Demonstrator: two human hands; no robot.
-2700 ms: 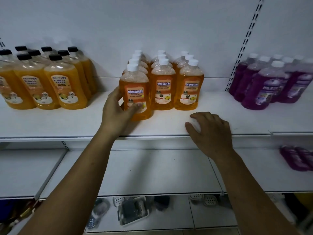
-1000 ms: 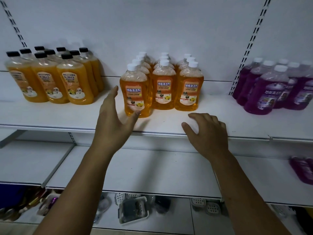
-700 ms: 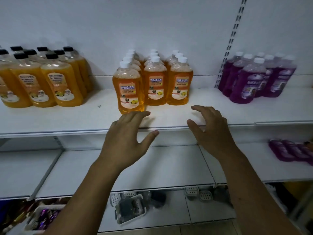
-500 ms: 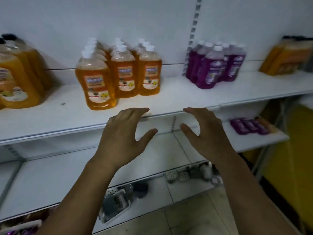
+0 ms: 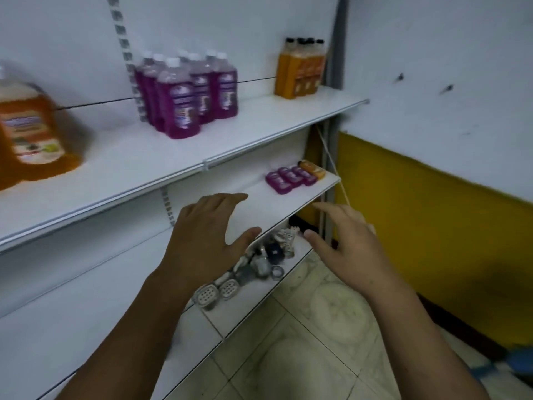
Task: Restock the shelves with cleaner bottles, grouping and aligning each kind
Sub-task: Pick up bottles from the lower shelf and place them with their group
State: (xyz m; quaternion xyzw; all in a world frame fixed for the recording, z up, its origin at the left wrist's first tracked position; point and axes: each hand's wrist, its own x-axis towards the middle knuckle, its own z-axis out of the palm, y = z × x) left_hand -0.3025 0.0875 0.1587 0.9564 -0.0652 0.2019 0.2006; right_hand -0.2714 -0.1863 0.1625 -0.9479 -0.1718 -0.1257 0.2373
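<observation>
Both hands hover empty with fingers spread, left hand point(image 5: 206, 241) and right hand point(image 5: 346, 243), below the top shelf point(image 5: 161, 163) where purple bottles point(image 5: 184, 93) stand grouped.

Three lying purple bottles point(image 5: 289, 178) (one orange bottle point(image 5: 313, 169))

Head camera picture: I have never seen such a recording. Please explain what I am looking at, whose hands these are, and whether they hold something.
No machine here: a person wears one camera on the head, looking forward and down at their own arms. The left hand and the right hand are raised, fingers spread, holding nothing. On the upper shelf stand purple bottles, black-capped orange bottles at the far end, and a blurred orange bottle at the left edge. On the shelf below are lying purple bottles and one lying orange bottle.
</observation>
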